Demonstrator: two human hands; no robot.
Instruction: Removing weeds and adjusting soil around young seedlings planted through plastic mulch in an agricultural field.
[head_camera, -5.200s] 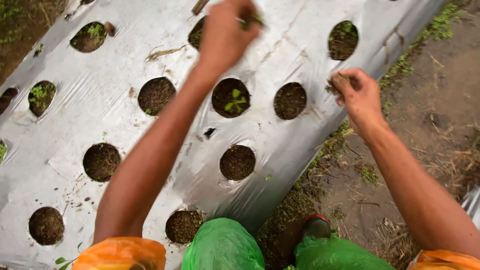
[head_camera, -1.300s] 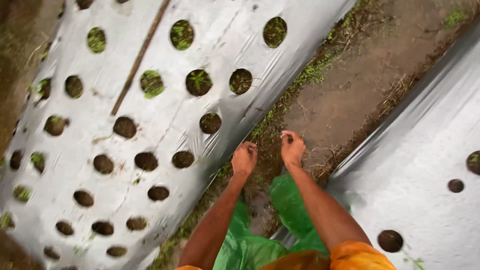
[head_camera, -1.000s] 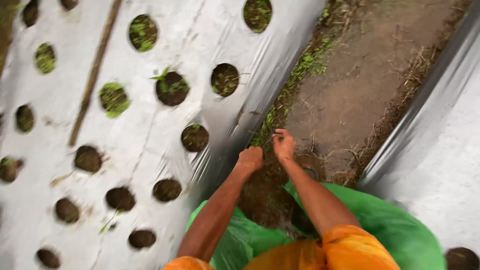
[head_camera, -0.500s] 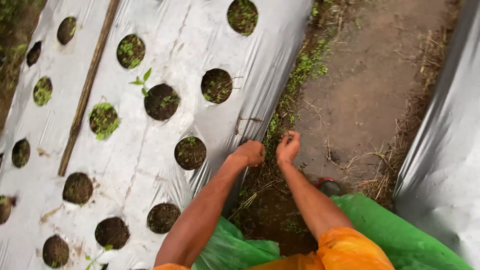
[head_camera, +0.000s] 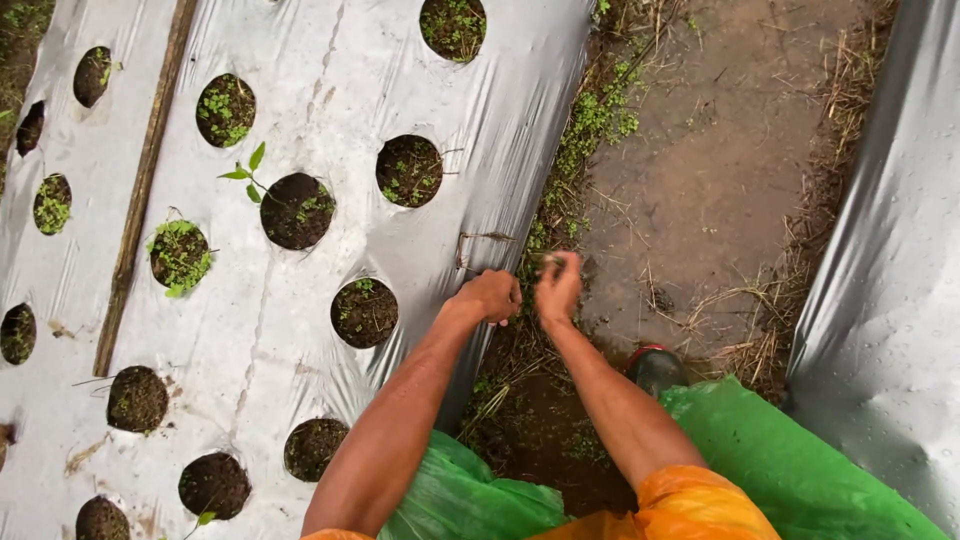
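The left hand (head_camera: 488, 296) is curled into a loose fist over the edge of the silver plastic mulch sheet (head_camera: 300, 300); at its 3 o'clock, nearly touching, the right hand (head_camera: 557, 288) pinches a small green weed sprig (head_camera: 548, 260) between narrow fingertips; a round soil-filled planting hole (head_camera: 364, 312) lies at the left hand's 9 o'clock; the muddy furrow path (head_camera: 720, 180) runs toward 1 o'clock.

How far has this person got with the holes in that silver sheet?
One hole already has a leafy seedling. Several, like this hole, show bare soil; others only tiny weeds. Both hands, left hand and right hand, are together at the sheet's edge, gripping something too small to tell.
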